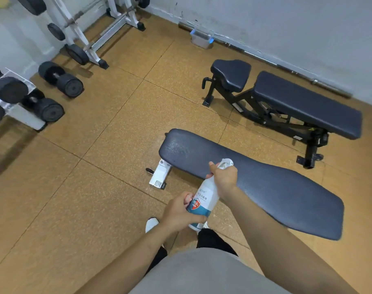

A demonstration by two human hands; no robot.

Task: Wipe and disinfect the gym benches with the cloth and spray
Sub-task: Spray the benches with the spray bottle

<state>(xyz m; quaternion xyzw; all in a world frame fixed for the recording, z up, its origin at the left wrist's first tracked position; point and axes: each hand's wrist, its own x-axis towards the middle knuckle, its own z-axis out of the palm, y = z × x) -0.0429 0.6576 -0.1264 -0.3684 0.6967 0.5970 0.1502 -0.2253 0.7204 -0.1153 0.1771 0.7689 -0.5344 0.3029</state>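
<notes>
A white spray bottle [204, 200] with a blue and red label is held in front of me, over the near edge of a flat dark blue bench [276, 187]. My left hand [179, 211] grips the bottle's lower body. My right hand [224, 177] is curled round its neck and white trigger head, which points out over the bench pad. A faint sheen shows on the pad's far left end. A second, adjustable bench [304, 102] with a black frame stands behind, near the wall. No cloth is in view.
Dumbbells [61, 79] lie on the floor and on a white rack [21, 115] at left. A white barbell stand [91, 28] is at top left. A barbell [308, 79] and a clear box [202, 38] lie along the wall. My feet are below the bottle.
</notes>
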